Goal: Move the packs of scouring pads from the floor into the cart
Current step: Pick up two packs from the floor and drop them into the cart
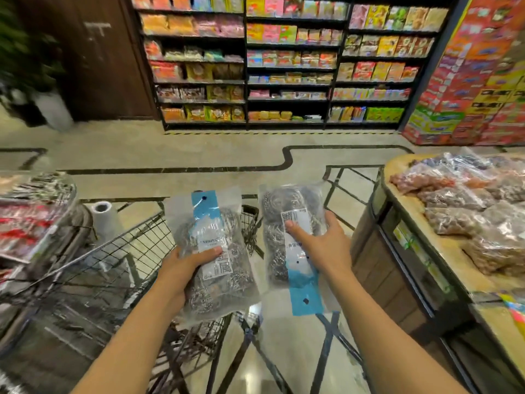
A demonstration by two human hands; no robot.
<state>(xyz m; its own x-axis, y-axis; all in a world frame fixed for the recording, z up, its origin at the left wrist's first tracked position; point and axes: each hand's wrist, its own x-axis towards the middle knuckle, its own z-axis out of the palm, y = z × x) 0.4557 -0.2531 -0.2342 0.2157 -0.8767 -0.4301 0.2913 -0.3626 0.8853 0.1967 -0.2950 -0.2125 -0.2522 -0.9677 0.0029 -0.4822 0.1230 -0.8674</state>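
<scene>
While both arms are stretched forward over the aisle, one pack of steel scouring pads is held in each of the hands. The left hand (186,265) is closed around the lower half of the left pack (211,253), thumb laid across its white label and fingers hidden behind it; this pack is held upright with its blue header strip at the top, above the right-hand rim of the wire cart (119,268). The right hand (324,243) is wrapped over the right pack (289,245), thumb pressed on the label and fingers curled round the right edge; this pack is turned the other way, its blue header strip pointing down. The right pack is held clear of the cart, above the tiled floor (170,155), just beside the left pack but not touching it. Neither pack is inside the cart. A wooden worktop (412,223) piled with clear bags of brown goods (466,200) is seen at the right, and stocked shelves (287,61) are seen across the aisle. A white roll (103,214) stands beyond the cart.
</scene>
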